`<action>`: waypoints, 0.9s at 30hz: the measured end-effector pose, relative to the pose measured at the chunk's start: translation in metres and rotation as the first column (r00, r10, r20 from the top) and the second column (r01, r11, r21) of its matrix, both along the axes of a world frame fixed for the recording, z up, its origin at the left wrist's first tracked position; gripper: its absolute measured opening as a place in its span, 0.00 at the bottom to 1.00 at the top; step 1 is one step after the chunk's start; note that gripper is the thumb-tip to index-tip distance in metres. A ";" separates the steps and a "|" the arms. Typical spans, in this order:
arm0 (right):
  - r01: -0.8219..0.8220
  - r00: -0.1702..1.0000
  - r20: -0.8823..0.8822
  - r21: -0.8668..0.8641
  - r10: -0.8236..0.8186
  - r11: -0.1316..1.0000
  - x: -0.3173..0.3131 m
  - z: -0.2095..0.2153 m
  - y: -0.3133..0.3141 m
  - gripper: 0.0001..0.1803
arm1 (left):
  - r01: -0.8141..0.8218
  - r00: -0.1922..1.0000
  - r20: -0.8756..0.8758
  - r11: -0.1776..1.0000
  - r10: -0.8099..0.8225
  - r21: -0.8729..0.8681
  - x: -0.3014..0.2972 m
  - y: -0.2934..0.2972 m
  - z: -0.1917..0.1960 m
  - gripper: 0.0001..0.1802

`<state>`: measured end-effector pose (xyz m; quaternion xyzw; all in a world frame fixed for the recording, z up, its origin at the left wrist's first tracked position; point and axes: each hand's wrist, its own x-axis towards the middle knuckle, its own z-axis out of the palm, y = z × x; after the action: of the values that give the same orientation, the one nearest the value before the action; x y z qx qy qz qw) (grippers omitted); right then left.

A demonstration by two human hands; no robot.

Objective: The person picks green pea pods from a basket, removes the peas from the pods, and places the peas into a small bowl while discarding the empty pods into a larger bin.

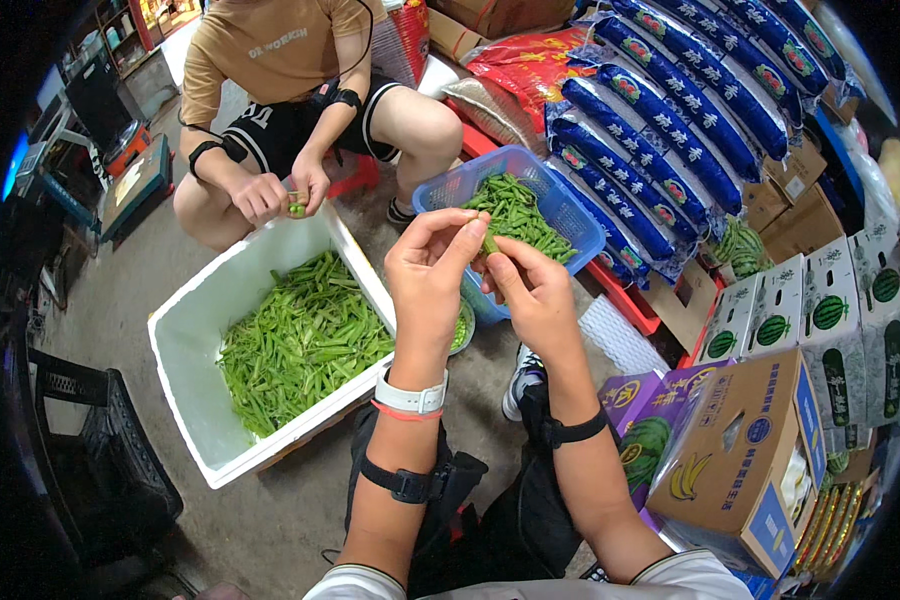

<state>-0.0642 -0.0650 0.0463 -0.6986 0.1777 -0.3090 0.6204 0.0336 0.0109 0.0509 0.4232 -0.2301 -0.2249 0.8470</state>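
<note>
Held up in front of me is a green pea pod (pixel 489 243), pinched between the fingertips of both hands. My left hand (pixel 432 262), on a wrist with a white watch and a red band, is closed on its upper end. From the other side my right hand (pixel 532 297) grips the lower part. Behind the hands sits a blue plastic basket (pixel 588 228) with whole pea pods (pixel 515 215) in it. Partly hidden behind my left wrist, a bowl (pixel 463 328) holds shelled green peas. On the left, a white foam box (pixel 185 340) contains many green pods (pixel 300 345).
Across the foam box a seated person (pixel 280 90) holds green peas in both hands. Blue packed bags (pixel 660 130) are piled at the right, above white watermelon-print cartons (pixel 770 310). A brown carton (pixel 725 450) stands beside my right forearm. A black chair (pixel 95 440) is at far left.
</note>
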 end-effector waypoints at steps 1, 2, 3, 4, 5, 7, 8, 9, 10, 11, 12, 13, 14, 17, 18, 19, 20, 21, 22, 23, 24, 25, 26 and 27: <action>0.015 1.000 -0.016 -0.045 -0.015 0.999 0.001 0.001 0.002 0.13 | 0.005 1.000 0.003 1.000 -0.005 -0.005 0.001 0.001 0.000 0.07; 0.015 1.000 -0.016 -0.043 -0.015 0.999 0.004 -0.003 0.001 0.13 | 0.005 1.000 0.003 1.000 -0.005 -0.003 0.002 0.001 -0.001 0.07; 0.067 0.998 0.024 -0.217 -0.063 0.974 0.008 -0.005 0.000 0.13 | -0.002 1.000 0.020 1.000 0.002 -0.004 0.004 0.000 -0.004 0.07; 0.122 0.992 0.071 -0.382 -0.102 0.916 0.011 -0.006 0.001 0.12 | -0.010 0.999 0.037 1.000 0.010 -0.004 0.005 0.000 -0.005 0.07; 0.127 0.992 0.060 -0.323 -0.114 0.938 0.008 -0.006 0.004 0.12 | -0.007 0.999 0.035 1.000 0.008 -0.003 0.007 0.000 -0.005 0.07; 0.135 0.991 0.055 -0.330 -0.124 0.934 0.009 -0.004 0.004 0.12 | -0.003 0.999 0.038 0.999 0.001 0.039 0.010 0.001 -0.005 0.08; 0.141 0.990 0.051 -0.340 -0.132 0.930 0.009 -0.004 0.003 0.12 | 0.000 0.999 0.037 0.999 -0.001 0.043 0.011 0.001 -0.005 0.08; 0.143 0.990 0.051 -0.336 -0.133 0.931 0.009 -0.004 0.003 0.12 | 0.032 0.999 0.012 0.999 -0.032 0.018 0.012 0.001 -0.005 0.08; 0.149 0.989 0.065 -0.327 -0.135 0.933 0.009 -0.004 0.003 0.12 | 0.064 0.998 -0.012 0.998 -0.064 -0.007 0.013 0.002 -0.006 0.08; 0.155 0.987 0.079 -0.318 -0.137 0.935 0.009 -0.004 0.003 0.12 | 0.065 0.998 -0.012 0.998 -0.065 -0.003 0.013 0.003 -0.006 0.08; 0.156 0.987 0.080 -0.315 -0.138 0.936 0.008 -0.004 0.002 0.12 | 0.047 0.998 0.038 0.999 -0.047 0.017 0.013 0.003 -0.006 0.08; 0.151 0.988 0.075 -0.343 -0.133 0.927 0.007 -0.004 0.000 0.12 | 0.028 0.996 0.088 0.999 -0.031 0.034 0.013 0.004 -0.007 0.08; 0.146 0.989 0.069 -0.372 -0.130 0.917 0.006 -0.005 -0.001 0.12 | 0.029 0.996 0.089 0.999 -0.032 0.037 0.013 0.004 -0.007 0.08; 0.141 0.990 0.066 -0.311 -0.127 0.940 0.005 0.001 0.004 0.12 | 0.044 0.997 0.062 0.998 -0.048 0.055 0.015 0.005 -0.010 0.08; 0.142 0.990 0.065 -0.310 -0.128 0.940 0.004 0.002 0.004 0.12 | 0.066 0.997 0.037 0.998 -0.066 0.024 0.016 0.004 -0.013 0.07; 0.137 0.991 0.041 -0.357 -0.131 0.924 0.003 0.003 0.004 0.12 | 0.086 0.996 0.013 0.996 -0.086 -0.007 0.017 0.004 -0.015 0.06; 0.130 0.991 0.018 -0.403 -0.134 0.906 0.002 0.003 0.004 0.11 | 0.087 0.996 0.012 0.996 -0.087 -0.005 0.017 0.005 -0.016 0.06; 0.131 0.991 0.018 -0.403 -0.136 0.906 0.001 0.005 0.004 0.11 | 0.107 0.994 0.022 0.994 -0.107 0.005 0.017 0.005 -0.015 0.05; 0.134 0.990 0.020 -0.437 -0.140 0.889 0.001 0.007 0.004 0.11 | 0.126 0.991 0.033 0.992 -0.126 0.015 0.017 0.005 -0.014 0.04; 0.137 0.989 0.023 -0.471 -0.143 0.871 0.001 0.007 0.003 0.11 | 0.127 0.991 0.033 0.992 -0.127 0.016 0.016 0.004 -0.013 0.04; 0.139 0.989 0.022 -0.472 -0.146 0.871 0.000 0.006 0.002 0.11 | 0.126 0.992 0.009 0.992 -0.126 0.001 0.013 0.003 -0.011 0.03; 0.156 0.987 0.042 -0.473 -0.155 0.867 0.000 0.003 0.000 0.11 | 0.125 0.992 -0.015 0.992 -0.125 -0.013 0.012 0.002 -0.010 0.03; 0.173 0.985 0.061 -0.475 -0.164 0.863 -0.001 0.001 -0.001 0.11 | 0.127 0.992 -0.016 0.992 -0.128 -0.014 0.011 0.001 -0.011 0.03; 0.174 0.984 0.062 -0.474 -0.164 0.863 -0.001 0.001 0.000 0.11 | 0.137 0.990 -0.041 0.990 -0.138 -0.029 0.011 0.001 -0.012 0.02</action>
<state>-0.0648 -0.0652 0.0478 -0.8085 0.1507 -0.4030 0.4015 0.0443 0.0114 0.0393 0.3904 -0.2434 -0.2889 0.8395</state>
